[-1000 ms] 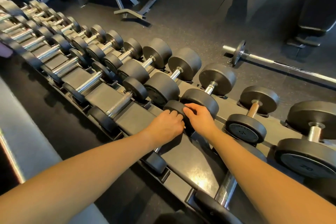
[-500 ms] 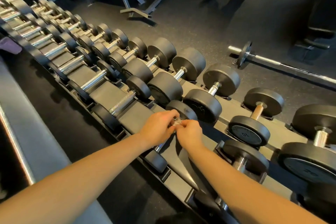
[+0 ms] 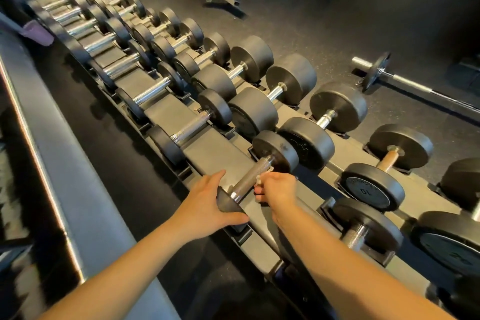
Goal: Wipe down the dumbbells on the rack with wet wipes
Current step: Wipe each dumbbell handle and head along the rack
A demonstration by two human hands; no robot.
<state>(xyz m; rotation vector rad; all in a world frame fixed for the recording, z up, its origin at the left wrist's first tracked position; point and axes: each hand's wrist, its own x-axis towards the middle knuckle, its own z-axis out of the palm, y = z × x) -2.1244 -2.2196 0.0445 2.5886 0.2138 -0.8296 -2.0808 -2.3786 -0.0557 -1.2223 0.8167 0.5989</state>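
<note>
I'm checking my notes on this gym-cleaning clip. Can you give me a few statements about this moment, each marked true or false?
1. The left hand grips the near head of the dumbbell. True.
2. The right hand presses the wipe on that dumbbell's far head. False: it pinches the wipe against the knurled handle.
3. A barbell lies on the floor beyond the rack. True.
4. The dumbbell marked 10 sits left of the one being wiped. False: it sits to its right.
</note>
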